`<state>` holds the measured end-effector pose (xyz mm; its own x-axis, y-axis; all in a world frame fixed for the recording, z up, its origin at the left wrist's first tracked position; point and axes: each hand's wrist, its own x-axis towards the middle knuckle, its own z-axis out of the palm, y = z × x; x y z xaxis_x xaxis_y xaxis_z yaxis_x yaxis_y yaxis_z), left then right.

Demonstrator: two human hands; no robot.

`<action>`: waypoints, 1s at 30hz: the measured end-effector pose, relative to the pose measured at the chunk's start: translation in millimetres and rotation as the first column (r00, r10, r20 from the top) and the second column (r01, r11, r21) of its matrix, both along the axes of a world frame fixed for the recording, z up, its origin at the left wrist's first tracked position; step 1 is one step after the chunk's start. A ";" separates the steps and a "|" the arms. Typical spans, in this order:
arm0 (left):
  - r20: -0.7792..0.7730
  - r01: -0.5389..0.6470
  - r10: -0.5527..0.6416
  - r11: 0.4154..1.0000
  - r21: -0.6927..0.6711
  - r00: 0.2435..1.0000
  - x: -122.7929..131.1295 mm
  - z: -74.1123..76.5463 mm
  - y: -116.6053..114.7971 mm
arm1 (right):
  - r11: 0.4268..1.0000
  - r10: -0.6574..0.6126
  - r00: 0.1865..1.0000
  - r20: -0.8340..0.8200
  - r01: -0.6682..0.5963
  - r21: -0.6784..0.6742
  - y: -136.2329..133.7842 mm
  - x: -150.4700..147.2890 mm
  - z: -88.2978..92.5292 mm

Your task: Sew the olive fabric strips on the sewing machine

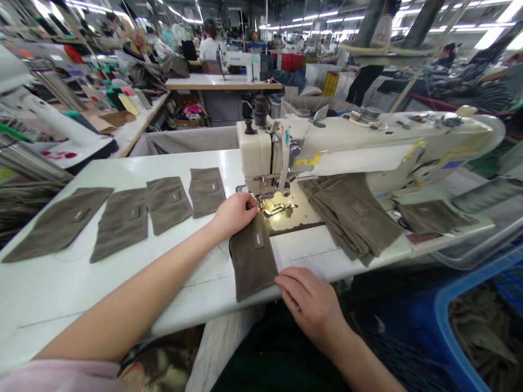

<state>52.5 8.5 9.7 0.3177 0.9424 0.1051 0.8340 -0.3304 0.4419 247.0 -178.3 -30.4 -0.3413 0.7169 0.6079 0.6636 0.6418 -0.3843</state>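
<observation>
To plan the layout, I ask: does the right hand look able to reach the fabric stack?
Probably yes: only white tabletop shows between the right hand and the fabric stack, though that hand touches the fabric panel.

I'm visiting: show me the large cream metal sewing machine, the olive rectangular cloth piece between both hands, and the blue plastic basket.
Large cream metal sewing machine [343, 137]: head view, side of its arm.
Olive rectangular cloth piece [252, 265]: head view, below its label.
Blue plastic basket [442, 307]: head view, on its rim.
</observation>
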 end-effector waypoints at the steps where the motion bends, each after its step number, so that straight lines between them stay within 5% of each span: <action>1: -0.004 -0.010 0.010 1.000 0.007 1.000 0.5 -0.7 1.3 | 1.000 0.001 1.000 0.031 0.000 -0.016 0.8 -0.7 1.6; 10: 0.008 -0.023 0.023 0.999 -0.038 1.000 -0.2 -1.0 3.7 | 0.992 -0.020 0.983 0.183 0.042 -0.119 0.8 -5.9 16.4; 30: 0.023 -0.081 0.083 0.993 -0.084 0.996 1.7 1.4 4.6 | 0.986 -0.012 0.980 0.196 0.044 -0.162 2.4 -8.4 19.1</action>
<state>54.2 13.0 11.1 0.2367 0.9710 0.0331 0.8445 -0.2225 0.4872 238.6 -175.9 -11.4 -0.4193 0.8124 0.4052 0.7527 0.5606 -0.3451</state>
